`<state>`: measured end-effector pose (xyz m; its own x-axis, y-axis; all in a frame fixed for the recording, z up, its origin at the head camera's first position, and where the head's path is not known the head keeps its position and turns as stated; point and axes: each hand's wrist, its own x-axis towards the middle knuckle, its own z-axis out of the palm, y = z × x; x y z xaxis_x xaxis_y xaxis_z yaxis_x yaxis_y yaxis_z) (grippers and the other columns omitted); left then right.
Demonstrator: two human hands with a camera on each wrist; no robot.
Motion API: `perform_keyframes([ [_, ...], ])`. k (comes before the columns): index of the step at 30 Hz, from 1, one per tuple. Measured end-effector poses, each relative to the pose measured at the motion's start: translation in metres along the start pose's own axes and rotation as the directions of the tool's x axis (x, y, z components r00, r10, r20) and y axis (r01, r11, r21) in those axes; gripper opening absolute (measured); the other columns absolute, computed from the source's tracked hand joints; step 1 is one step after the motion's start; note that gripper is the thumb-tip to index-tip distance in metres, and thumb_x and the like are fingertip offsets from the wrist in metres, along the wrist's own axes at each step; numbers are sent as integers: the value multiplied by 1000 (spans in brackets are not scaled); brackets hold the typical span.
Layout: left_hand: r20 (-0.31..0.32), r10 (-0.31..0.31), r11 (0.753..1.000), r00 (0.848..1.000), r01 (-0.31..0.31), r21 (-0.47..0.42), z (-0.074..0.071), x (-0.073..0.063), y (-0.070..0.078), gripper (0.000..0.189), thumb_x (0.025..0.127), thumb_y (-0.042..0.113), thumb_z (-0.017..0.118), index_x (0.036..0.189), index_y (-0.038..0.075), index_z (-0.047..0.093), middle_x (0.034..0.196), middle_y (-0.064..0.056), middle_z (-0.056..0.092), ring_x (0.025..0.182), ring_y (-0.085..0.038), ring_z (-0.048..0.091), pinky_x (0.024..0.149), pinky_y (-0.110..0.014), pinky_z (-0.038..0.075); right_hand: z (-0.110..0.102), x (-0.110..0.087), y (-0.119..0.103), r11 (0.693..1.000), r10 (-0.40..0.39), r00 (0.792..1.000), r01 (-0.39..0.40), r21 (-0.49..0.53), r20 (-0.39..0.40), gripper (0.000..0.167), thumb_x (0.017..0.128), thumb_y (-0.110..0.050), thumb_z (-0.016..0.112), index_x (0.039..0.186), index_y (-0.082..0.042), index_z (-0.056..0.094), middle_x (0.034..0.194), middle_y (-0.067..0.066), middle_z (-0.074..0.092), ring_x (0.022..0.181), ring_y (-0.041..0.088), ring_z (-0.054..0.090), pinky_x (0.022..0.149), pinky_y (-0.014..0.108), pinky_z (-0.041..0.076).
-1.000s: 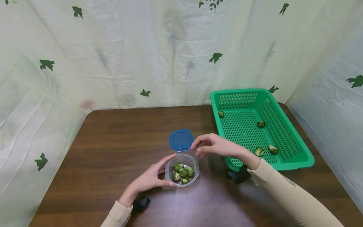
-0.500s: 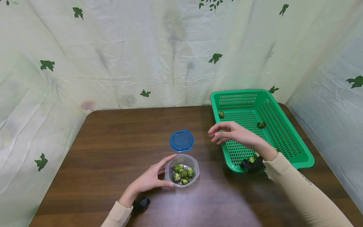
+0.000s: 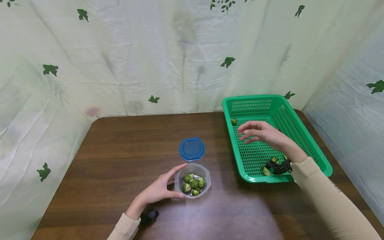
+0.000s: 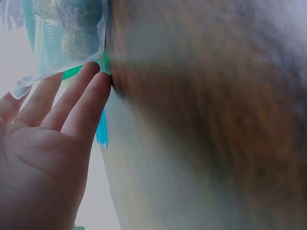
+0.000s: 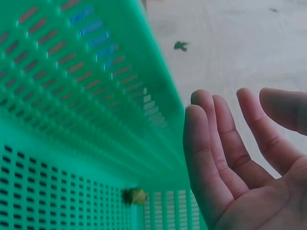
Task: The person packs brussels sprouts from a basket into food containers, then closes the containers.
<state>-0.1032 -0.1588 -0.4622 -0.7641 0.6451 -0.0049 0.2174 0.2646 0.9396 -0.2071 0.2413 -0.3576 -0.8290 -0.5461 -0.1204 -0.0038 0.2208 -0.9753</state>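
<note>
My left hand holds the left side of a small clear plastic container, thumb at the near rim and fingers along the far side. Several Brussels sprouts lie inside it. In the left wrist view, fingertips meet the container's wall. My right hand hovers over a green plastic basket, fingers relaxed and holding nothing. A sprout lies at the basket's far left corner in the right wrist view. More sprouts sit at the near end, partly hidden by the right wrist's camera strap.
A blue lid lies flat on the wooden table just behind the container. The basket stands at the table's right. A pale curtain with green leaf shapes surrounds the back and sides.
My right hand has moved away from beside the container, rightward and back, and is now over the basket. The left hand and container have stayed in place.
</note>
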Motion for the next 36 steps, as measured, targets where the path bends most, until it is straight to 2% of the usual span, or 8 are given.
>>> perform_keyframes([
  [7, -3, -4, 1000, 1000, 4, 9, 0, 0, 1, 89, 80, 23, 79, 151, 20, 25, 149, -11, 34, 130, -28, 43, 103, -37, 39, -23, -4, 12, 1000, 18, 999, -18, -10, -51, 32, 100, -19, 52, 124, 2, 51, 122, 16, 55, 103, 28, 61, 91, 46, 50],
  [13, -3, -10, 1000, 1000, 10, 10, 0, 0, 1, 89, 80, 23, 79, 151, 20, 25, 149, -12, 33, 130, -28, 42, 102, -36, 39, -43, -8, 22, 1000, 12, 995, -13, -5, -96, 31, 102, -21, 49, 126, -1, 51, 120, 8, 56, 108, 30, 59, 90, 39, 51],
  [21, 7, -1, 1000, 1000, 1, -14, 0, 0, 0, 89, 80, 21, 79, 151, 20, 25, 149, -13, 33, 129, -29, 43, 102, -36, 40, -67, -15, 38, 999, 39, 986, -44, -32, -163, 39, 103, -22, 47, 131, 3, 43, 118, -1, 57, 104, 19, 62, 88, 32, 52],
  [28, 7, 4, 1000, 1000, -4, -29, 0, 0, 1, 90, 80, 19, 79, 151, 20, 25, 149, -13, 33, 129, -30, 43, 101, -37, 41, -84, -22, 51, 993, 89, 976, -102, -53, -200, 46, 104, -21, 44, 138, 8, 34, 114, -10, 53, 102, 12, 62, 88, 33, 52],
  [31, 8, 11, 1000, 1000, -11, -29, 0, -1, 1, 90, 80, 19, 79, 152, 19, 24, 149, -14, 33, 129, -31, 43, 101, -38, 41, -86, -24, 53, 990, 111, 970, -128, -65, -217, 50, 104, -22, 42, 141, 10, 29, 121, -1, 50, 102, 12, 62, 89, 34, 51],
  [36, 11, 9, 999, 1000, -9, -34, 0, -1, 2, 90, 81, 19, 79, 152, 19, 24, 149, -15, 33, 128, -31, 44, 101, -38, 42, -89, -27, 55, 978, 167, 954, -192, -81, -248, 53, 105, -21, 39, 144, 12, 23, 139, 29, 32, 99, 10, 63, 91, 35, 51],
])
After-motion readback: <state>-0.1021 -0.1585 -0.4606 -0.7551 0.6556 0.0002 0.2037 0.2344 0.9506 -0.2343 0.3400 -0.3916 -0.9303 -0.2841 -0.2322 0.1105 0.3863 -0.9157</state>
